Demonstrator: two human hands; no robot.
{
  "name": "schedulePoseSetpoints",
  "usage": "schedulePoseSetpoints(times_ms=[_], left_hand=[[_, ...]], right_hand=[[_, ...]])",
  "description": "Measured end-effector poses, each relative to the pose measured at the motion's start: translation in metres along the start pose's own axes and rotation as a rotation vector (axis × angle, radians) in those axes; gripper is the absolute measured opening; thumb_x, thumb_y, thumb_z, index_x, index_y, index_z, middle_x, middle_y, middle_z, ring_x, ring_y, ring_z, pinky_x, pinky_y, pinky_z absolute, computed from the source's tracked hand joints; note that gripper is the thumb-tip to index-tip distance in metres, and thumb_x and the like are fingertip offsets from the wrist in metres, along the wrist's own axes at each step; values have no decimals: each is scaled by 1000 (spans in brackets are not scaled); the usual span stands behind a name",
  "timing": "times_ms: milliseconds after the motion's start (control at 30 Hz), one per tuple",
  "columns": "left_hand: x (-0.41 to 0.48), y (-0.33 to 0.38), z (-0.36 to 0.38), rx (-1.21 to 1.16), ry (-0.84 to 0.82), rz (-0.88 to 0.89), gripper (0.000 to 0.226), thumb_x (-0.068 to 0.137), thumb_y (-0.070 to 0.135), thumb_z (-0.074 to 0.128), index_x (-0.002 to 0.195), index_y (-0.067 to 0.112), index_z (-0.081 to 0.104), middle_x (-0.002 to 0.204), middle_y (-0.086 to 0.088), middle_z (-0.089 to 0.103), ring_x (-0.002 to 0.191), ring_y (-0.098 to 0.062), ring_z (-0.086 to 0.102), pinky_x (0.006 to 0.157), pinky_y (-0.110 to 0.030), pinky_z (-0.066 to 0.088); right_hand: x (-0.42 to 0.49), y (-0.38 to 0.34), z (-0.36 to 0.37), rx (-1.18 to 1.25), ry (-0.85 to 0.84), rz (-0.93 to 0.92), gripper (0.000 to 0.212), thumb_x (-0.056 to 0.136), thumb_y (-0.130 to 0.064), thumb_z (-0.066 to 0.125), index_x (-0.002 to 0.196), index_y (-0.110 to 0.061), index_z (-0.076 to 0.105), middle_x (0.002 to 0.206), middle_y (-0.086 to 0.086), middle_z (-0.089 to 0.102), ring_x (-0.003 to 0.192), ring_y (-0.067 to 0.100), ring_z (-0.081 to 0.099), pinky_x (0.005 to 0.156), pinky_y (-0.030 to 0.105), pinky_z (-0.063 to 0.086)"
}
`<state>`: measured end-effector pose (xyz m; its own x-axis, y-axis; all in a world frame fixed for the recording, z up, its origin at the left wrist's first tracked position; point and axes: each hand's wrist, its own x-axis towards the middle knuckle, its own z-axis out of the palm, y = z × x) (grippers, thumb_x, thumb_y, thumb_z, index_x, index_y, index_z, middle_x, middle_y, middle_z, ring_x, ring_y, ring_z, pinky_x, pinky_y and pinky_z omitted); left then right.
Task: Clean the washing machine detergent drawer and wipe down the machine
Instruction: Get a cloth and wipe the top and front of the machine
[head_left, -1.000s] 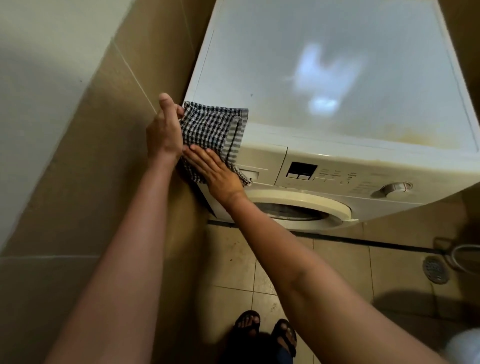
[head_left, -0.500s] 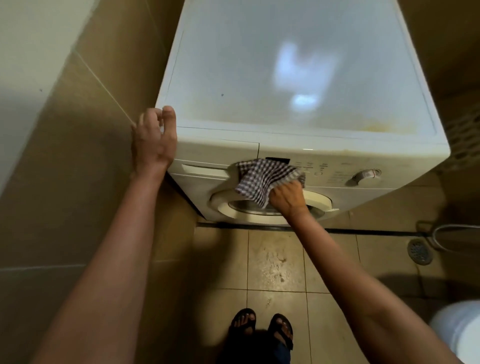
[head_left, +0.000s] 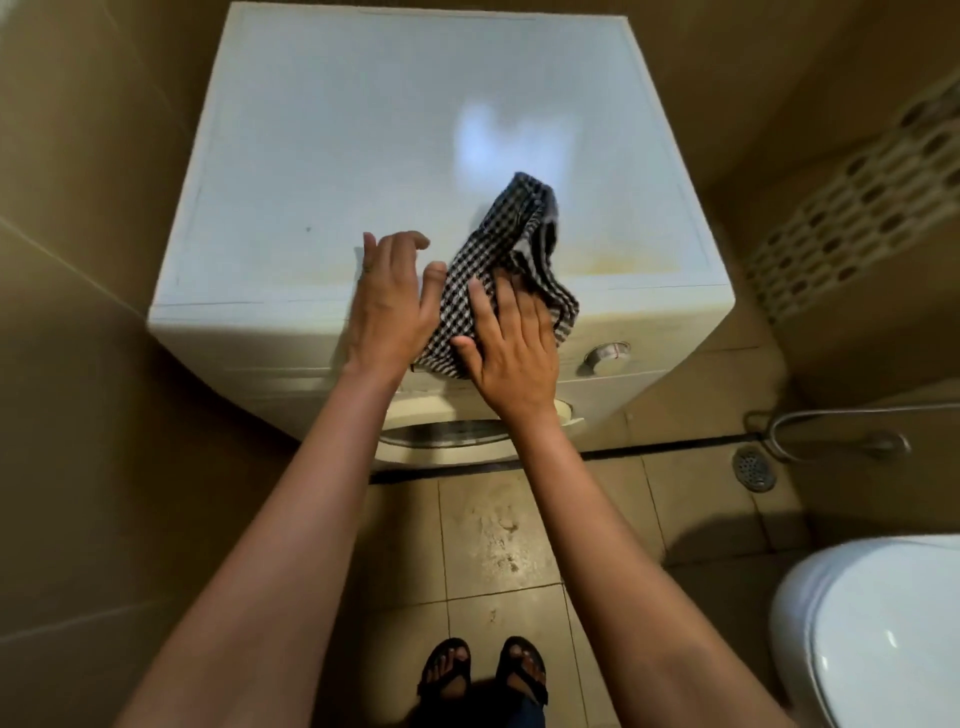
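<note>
The white washing machine (head_left: 332, 156) fills the upper middle of the view, seen from above. A black-and-white checked cloth (head_left: 514, 244) lies bunched over the front edge of its top, one end sticking up. My right hand (head_left: 511, 348) presses flat fingers on the cloth's lower part at the control panel. My left hand (head_left: 389, 301) hovers beside it with relaxed fingers, and its thumb touches the cloth's left edge. The round knob (head_left: 605, 356) and the door rim (head_left: 447, 439) show below my hands. My hands and the steep angle hide the detergent drawer front.
Tiled walls close in on the left and the right. A white toilet lid (head_left: 872, 629) sits at the lower right. A floor drain (head_left: 753, 467) and a metal hose (head_left: 831, 431) lie right of the machine. My sandalled feet (head_left: 483, 670) stand on the tiled floor.
My right hand brought the cloth up from the door front to the top's front edge. My left hand left the machine's left corner and came over beside the cloth.
</note>
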<state>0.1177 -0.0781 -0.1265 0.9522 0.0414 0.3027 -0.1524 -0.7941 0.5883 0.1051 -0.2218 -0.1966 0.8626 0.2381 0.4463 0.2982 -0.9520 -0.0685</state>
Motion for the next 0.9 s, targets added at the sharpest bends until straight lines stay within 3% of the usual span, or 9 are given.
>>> schedulePoseSetpoints(times_ms=[267,367,433,567,667,733,833,900], left_hand=[[20,-3,12,152,-112,225,25,98,13,49,113,-5,56,109,-19,62,111,-38,52,116,-48,25],[24,-4,9,98,-129,229,25,99,12,46,115,-6,55,113,-20,61,118,-26,37,117,-49,23],[24,-5,11,38,-125,222,24,100,11,45,114,-5,54,112,-19,60,117,-21,33,117,-51,22],[23,-9,17,32,-137,207,24,101,16,42,113,0,54,111,-13,59,114,-25,47,120,-44,17],[24,-10,17,8,-117,182,24,100,16,43,113,0,54,111,-13,59,115,-21,45,119,-46,19],[23,-9,16,-9,-102,172,23,99,13,44,113,-2,55,112,-15,59,116,-19,40,116,-51,25],[21,-4,15,-23,-102,148,23,99,12,47,114,-3,55,113,-17,60,118,-17,29,109,-58,33],[20,-3,14,-27,-97,145,23,99,12,47,113,-3,55,113,-18,60,119,-17,28,108,-58,34]], right_hand=[[-27,114,-14,-37,-70,202,62,97,-54,13,147,-18,19,155,9,17,143,23,13,118,32,-8],[-26,130,-16,19,-28,287,61,98,-53,14,146,-18,26,154,12,25,143,23,15,119,31,-5],[-26,133,-18,89,8,380,63,97,-54,12,147,-18,27,156,13,21,145,25,11,119,35,-1],[-25,124,-15,324,145,629,78,94,-61,8,151,-9,16,158,21,3,146,32,-3,119,38,-3],[-21,111,-7,553,282,797,91,88,-68,10,150,-2,2,156,24,-12,145,32,-10,116,43,-3],[-19,101,-2,761,340,949,104,78,-81,9,149,-8,-12,155,17,-24,145,30,-15,115,52,0],[-14,86,-4,1022,408,1202,126,54,-97,9,148,-18,-22,154,7,-29,145,27,-17,114,49,0],[-11,80,-5,1059,396,1291,119,58,-92,9,148,-20,-20,156,6,-25,146,27,-13,114,48,-2]])
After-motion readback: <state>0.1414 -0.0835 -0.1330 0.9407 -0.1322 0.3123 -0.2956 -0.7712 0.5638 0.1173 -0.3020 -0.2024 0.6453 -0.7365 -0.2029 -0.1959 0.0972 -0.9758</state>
